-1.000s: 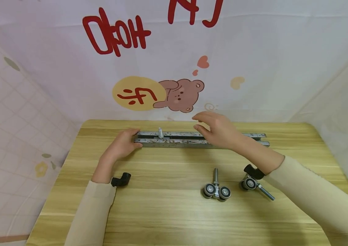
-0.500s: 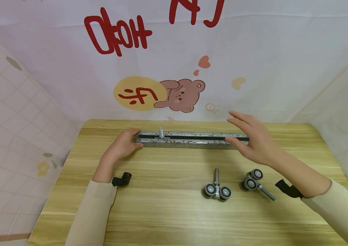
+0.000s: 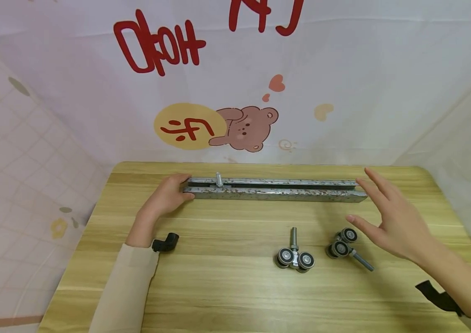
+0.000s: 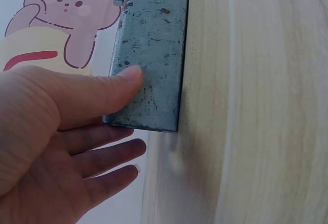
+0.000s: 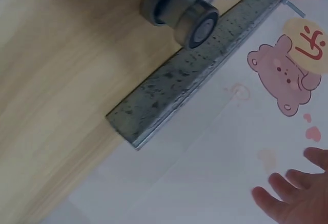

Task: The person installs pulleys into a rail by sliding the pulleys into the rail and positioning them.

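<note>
A speckled metal channel rail (image 3: 277,196) lies along the back of the table, its slot facing up. My left hand (image 3: 164,199) grips its left end; in the left wrist view the thumb presses the front face of the rail (image 4: 154,55). Close to that hand, a threaded bolt (image 3: 219,179) with a nut stands up out of the slot. My right hand (image 3: 398,222) is in the air by the rail's right end, fingers spread and holding nothing. In front of the rail lie two roller trolleys, one in the middle (image 3: 295,259) and one to its right (image 3: 341,247).
The wooden table (image 3: 219,286) meets a white printed cloth (image 3: 343,69) right behind the rail. More cloth hangs at the left and right sides. A black strap piece (image 3: 165,242) sticks out at the left wrist, another (image 3: 439,297) at the right.
My right hand has moved rightward along the rail, from above its middle to beyond its right end, uncovering the right trolley. My left hand has stayed on the rail's left end.
</note>
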`<state>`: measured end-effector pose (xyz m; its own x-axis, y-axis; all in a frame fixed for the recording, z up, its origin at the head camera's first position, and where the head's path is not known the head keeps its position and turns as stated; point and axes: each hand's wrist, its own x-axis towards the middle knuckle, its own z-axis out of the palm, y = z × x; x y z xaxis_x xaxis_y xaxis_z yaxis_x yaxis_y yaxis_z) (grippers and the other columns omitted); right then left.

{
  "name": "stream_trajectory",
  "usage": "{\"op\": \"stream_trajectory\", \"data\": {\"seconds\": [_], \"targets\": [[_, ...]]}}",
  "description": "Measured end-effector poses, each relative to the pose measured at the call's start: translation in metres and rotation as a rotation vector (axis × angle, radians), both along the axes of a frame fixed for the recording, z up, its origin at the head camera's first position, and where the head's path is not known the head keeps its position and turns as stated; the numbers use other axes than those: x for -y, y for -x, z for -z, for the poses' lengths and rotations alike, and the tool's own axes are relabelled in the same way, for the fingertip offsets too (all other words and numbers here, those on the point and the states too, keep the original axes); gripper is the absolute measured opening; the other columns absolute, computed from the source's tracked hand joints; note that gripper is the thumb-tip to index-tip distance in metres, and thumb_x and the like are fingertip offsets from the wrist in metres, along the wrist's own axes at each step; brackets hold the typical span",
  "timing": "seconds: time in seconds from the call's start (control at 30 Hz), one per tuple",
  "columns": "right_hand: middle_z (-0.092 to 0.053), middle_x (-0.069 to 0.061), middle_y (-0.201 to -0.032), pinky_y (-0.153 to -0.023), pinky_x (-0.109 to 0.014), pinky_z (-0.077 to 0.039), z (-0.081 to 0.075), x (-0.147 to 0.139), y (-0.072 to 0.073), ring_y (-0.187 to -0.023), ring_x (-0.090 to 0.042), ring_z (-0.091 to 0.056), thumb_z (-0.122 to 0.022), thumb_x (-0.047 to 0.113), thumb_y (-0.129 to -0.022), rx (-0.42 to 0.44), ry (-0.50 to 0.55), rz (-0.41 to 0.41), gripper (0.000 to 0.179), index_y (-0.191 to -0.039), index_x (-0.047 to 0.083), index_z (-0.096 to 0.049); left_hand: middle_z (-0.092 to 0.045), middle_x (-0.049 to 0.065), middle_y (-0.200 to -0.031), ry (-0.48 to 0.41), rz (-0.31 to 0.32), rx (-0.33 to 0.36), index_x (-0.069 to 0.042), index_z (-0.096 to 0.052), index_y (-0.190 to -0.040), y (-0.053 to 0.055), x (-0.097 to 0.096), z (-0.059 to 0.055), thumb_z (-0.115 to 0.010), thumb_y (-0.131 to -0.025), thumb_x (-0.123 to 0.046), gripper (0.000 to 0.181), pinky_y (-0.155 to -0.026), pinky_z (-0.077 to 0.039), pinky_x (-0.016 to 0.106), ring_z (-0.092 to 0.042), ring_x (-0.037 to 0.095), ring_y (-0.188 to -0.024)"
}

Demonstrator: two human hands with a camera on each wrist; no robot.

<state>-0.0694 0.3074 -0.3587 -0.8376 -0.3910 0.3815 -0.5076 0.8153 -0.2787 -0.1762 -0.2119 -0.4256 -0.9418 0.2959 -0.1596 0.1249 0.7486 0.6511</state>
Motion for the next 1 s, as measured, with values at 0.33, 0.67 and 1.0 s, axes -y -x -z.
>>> {"op": "stream_trajectory", "data": {"seconds": [0.33,0.67,1.0], "targets": [[-0.044,-0.027,-0.155,-0.079,-0.073,-0.051,0.015,-0.028,-0.041,-0.124,-0.057,-0.053,-0.082,0.054,-0.087,0.271,-0.212,0.166,0.097,-0.158,0.001,-0.042,-0.043,0.027,-0.158,0.002,-0.004,0.007,0.006,-0.04,-0.158,0.0,-0.001,-0.001,-0.072,-0.101,-0.01,0.067,-0.116,-0.041,0.059,-0.043,0.044,-0.145],[-0.062,-0.022,-0.138,-0.067,-0.062,-0.057,0.038,-0.032,-0.059,-0.109,-0.05,-0.068,-0.073,0.066,-0.09,0.402,-0.267,0.198,0.085,-0.145,0.003,-0.058,-0.042,0.029,-0.159,0.011,-0.006,0.011,0.008,-0.04,-0.157,0.0,-0.001,0.0,-0.071,-0.101,-0.009,0.066,-0.116,-0.041,0.059,-0.042,0.045,-0.146],[-0.069,0.008,-0.089,-0.058,-0.04,-0.055,0.061,-0.033,-0.065,-0.074,-0.014,-0.067,-0.085,0.057,-0.082,0.416,-0.278,0.152,0.046,-0.103,0.017,-0.075,-0.044,0.028,-0.158,0.003,-0.005,0.005,0.007,-0.04,-0.157,0.0,-0.001,0.001,-0.071,-0.101,-0.009,0.066,-0.116,-0.042,0.058,-0.044,0.045,-0.144]]}}
